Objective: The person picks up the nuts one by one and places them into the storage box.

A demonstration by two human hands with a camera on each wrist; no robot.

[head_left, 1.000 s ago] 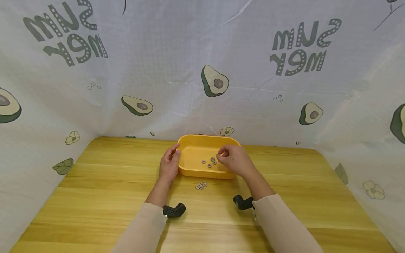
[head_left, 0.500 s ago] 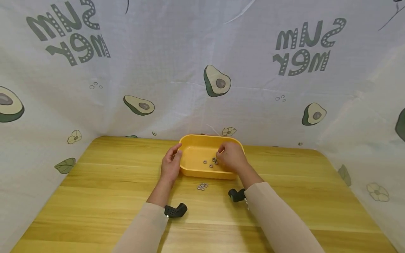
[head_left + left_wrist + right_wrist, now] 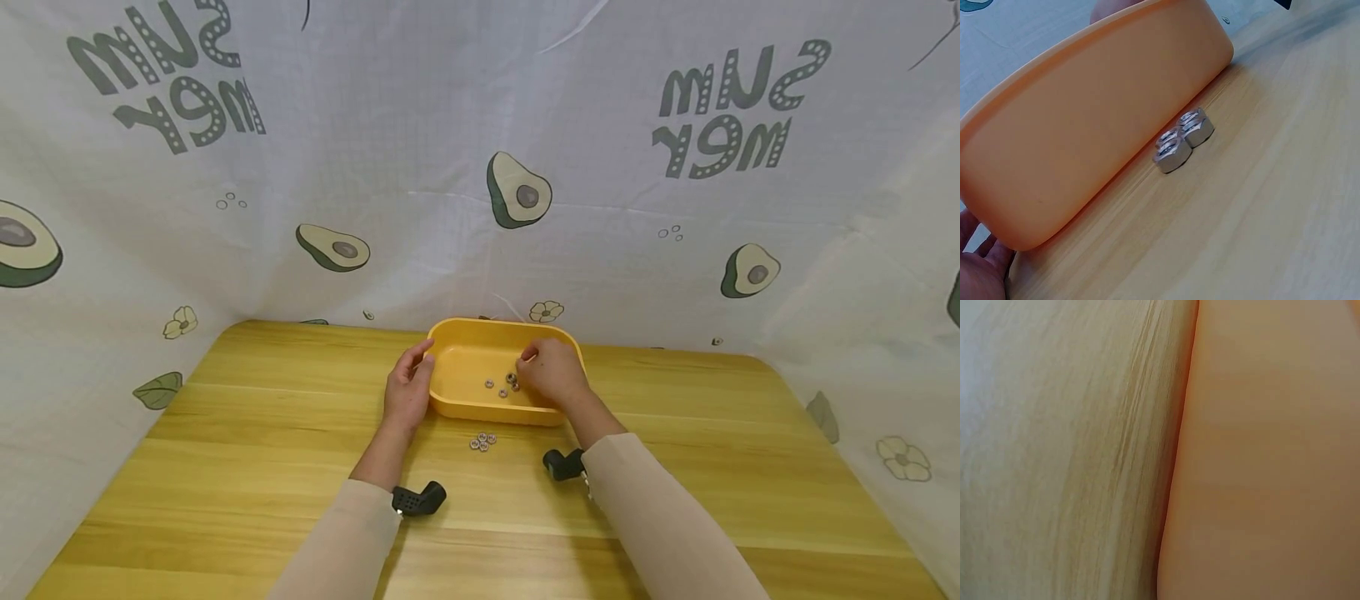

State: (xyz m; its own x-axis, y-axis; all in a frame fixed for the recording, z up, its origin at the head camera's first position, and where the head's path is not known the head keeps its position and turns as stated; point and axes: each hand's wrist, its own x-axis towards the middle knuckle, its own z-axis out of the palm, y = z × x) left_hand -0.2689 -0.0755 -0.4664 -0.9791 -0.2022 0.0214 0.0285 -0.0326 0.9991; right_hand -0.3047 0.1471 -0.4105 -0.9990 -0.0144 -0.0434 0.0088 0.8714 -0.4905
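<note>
A yellow-orange tray (image 3: 495,410) stands near the back of the table. My left hand (image 3: 407,392) rests against its left end with the fingers fairly straight; in the left wrist view, that hand's fingers (image 3: 999,253) touch the outer wall. My right hand (image 3: 553,371) reaches into the tray's right side, fingers curled and pointing left. Its fingertips are mostly hidden, and I cannot tell whether they pinch anything. Several metal hex nuts (image 3: 502,392) lie on the tray floor left of these fingers. More hex nuts (image 3: 1174,155) sit clustered on the table before the tray.
The wood-grain table (image 3: 247,467) extends to both sides. A white printed cloth (image 3: 420,167) hangs behind it. Black wrist cameras, left camera (image 3: 420,498) and right camera (image 3: 562,464), jut inward from the sleeves. The tray's front wall (image 3: 1266,456) fills the right wrist view's right half.
A second ago my right thumb and index finger pinched a hex nut over the tray; the hand has since moved lower, its fingertips now largely out of sight. My left hand stays at the tray.
</note>
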